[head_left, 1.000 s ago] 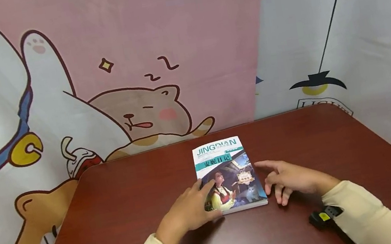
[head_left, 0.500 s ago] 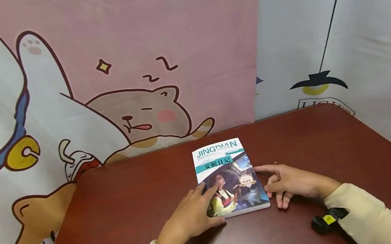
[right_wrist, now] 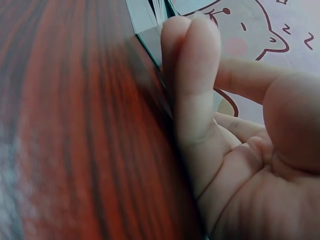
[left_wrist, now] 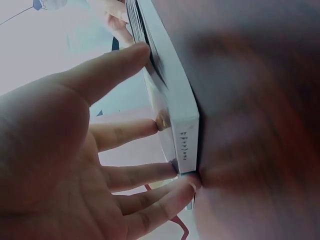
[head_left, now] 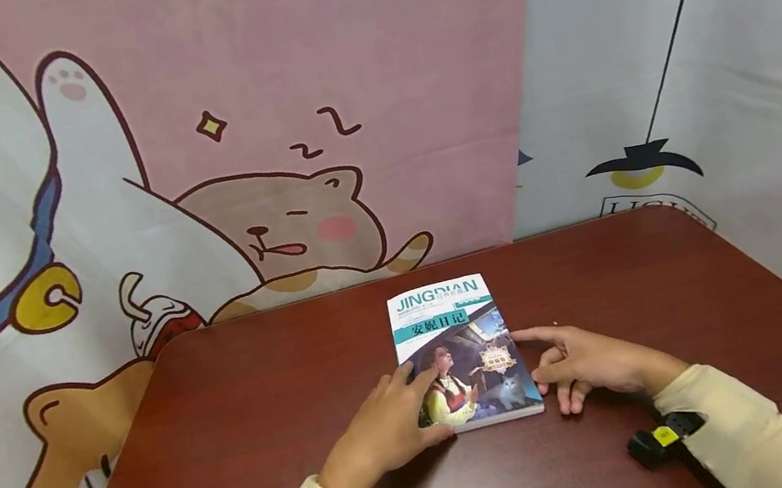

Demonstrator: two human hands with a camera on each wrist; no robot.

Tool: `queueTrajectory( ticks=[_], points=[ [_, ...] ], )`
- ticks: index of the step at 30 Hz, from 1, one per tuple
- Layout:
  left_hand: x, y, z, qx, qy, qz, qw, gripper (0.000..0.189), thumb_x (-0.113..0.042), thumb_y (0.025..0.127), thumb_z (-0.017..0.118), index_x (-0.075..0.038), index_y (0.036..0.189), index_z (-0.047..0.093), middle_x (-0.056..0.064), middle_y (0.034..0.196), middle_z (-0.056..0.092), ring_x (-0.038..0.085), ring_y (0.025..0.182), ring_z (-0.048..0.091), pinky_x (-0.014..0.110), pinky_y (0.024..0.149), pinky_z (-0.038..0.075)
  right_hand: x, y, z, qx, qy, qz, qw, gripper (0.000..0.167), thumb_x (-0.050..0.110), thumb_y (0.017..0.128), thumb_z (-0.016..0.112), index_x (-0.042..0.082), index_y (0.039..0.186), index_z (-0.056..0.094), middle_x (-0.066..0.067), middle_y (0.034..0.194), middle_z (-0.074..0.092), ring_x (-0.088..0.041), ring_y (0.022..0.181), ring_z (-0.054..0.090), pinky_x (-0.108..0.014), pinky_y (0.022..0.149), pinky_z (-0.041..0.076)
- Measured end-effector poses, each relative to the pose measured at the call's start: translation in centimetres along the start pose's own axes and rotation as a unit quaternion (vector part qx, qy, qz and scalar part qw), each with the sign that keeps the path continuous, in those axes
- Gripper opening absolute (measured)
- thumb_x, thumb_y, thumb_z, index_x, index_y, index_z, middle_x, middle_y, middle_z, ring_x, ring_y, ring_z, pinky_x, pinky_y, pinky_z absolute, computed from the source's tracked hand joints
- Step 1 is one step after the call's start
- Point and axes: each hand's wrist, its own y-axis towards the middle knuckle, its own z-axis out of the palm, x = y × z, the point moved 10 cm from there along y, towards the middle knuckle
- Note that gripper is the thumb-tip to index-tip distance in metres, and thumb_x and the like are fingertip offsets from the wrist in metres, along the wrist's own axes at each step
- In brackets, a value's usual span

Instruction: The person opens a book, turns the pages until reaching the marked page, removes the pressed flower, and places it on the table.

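A paperback book (head_left: 459, 343) lies face up on the table, its cover white and teal above a dark picture of a person and a cat. My left hand (head_left: 381, 431) touches its left side with fairly straight, spread fingers. In the left wrist view, the thumb (left_wrist: 125, 62) is at the book's front edge, and fingertips rest along the spine (left_wrist: 185, 145). My right hand (head_left: 591, 362) is at the right edge, index finger stretched to it and the other fingers loosely bent. The right wrist view shows the book's corner (right_wrist: 145, 20) beyond the fingers, which partly hide it.
The reddish-brown wooden table (head_left: 267, 380) reaches back to a cloth backdrop (head_left: 416, 105) printed with cartoon animals. A black strap device with a yellow label (head_left: 664, 436) is on the right wrist.
My right index finger has lowered slightly to the book's edge. The book and left hand have shifted only very slightly in view, along with the backdrop.
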Motion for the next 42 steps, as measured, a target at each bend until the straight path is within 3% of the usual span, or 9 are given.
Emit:
queueTrajectory(
  ticks=[9, 14, 21, 28, 33, 42],
  points=[
    [0.7, 0.0, -0.7, -0.014, -0.028, 0.012, 0.9994, 0.080, -0.055, 0.082, 0.077, -0.016, 0.147, 0.050, 0.012, 0.137, 0.061, 0.030, 0.118, 0.064, 0.048, 0.098, 0.053, -0.2, 0.3, -0.3, -0.021, -0.010, 0.005, 0.9997, 0.075, 0.024, 0.102, 0.059, 0.011, 0.160, 0.013, -0.016, 0.087, 0.064, -0.021, 0.058, 0.070, -0.038, 0.054, 0.059],
    [0.9, -0.3, -0.8, -0.018, -0.019, 0.015, 0.9996, 0.081, -0.055, 0.082, 0.076, -0.017, 0.148, 0.049, 0.012, 0.134, 0.062, 0.029, 0.115, 0.066, 0.048, 0.095, 0.054, -0.2, 0.7, 0.2, -0.013, 0.008, 0.010, 0.9998, 0.071, 0.014, 0.102, 0.049, 0.009, 0.160, 0.009, -0.013, 0.085, 0.063, -0.020, 0.057, 0.069, -0.037, 0.053, 0.058],
    [0.2, -0.4, -0.9, -0.039, 0.013, 0.007, 0.9991, 0.088, -0.058, 0.079, 0.077, -0.021, 0.151, 0.045, 0.018, 0.142, 0.056, 0.036, 0.118, 0.063, 0.053, 0.093, 0.054, 0.1, 0.9, 0.1, -0.025, -0.013, -0.001, 0.9996, 0.077, 0.017, 0.099, 0.060, 0.011, 0.159, 0.013, -0.015, 0.084, 0.064, -0.020, 0.055, 0.069, -0.036, 0.051, 0.058],
    [-0.4, -0.1, -0.6, -0.066, 0.026, 0.009, 0.9974, 0.092, -0.058, 0.074, 0.082, -0.020, 0.149, 0.048, 0.019, 0.140, 0.057, 0.036, 0.115, 0.064, 0.053, 0.089, 0.055, 0.3, 0.6, -0.1, -0.051, -0.055, -0.012, 0.9971, 0.080, 0.006, 0.094, 0.061, 0.006, 0.158, 0.014, -0.015, 0.078, 0.062, -0.020, 0.051, 0.068, -0.036, 0.047, 0.056],
    [-0.1, 0.1, -0.6, -0.059, 0.007, 0.011, 0.9982, 0.091, -0.058, 0.073, 0.082, -0.020, 0.149, 0.048, 0.017, 0.139, 0.058, 0.035, 0.117, 0.064, 0.053, 0.090, 0.055, 0.5, 0.3, -0.1, -0.060, -0.069, -0.021, 0.9956, 0.083, 0.003, 0.092, 0.060, 0.001, 0.158, 0.011, -0.014, 0.075, 0.061, -0.018, 0.049, 0.066, -0.033, 0.045, 0.055],
    [0.7, 0.0, -0.5, -0.027, -0.002, 0.002, 0.9996, 0.091, -0.064, 0.076, 0.076, -0.025, 0.152, 0.044, 0.014, 0.143, 0.056, 0.035, 0.121, 0.062, 0.057, 0.091, 0.053, 0.5, 0.5, -0.1, -0.061, -0.064, -0.020, 0.9959, 0.083, 0.005, 0.094, 0.062, 0.005, 0.160, 0.011, -0.014, 0.074, 0.060, -0.018, 0.048, 0.066, -0.034, 0.044, 0.055]
  ],
)
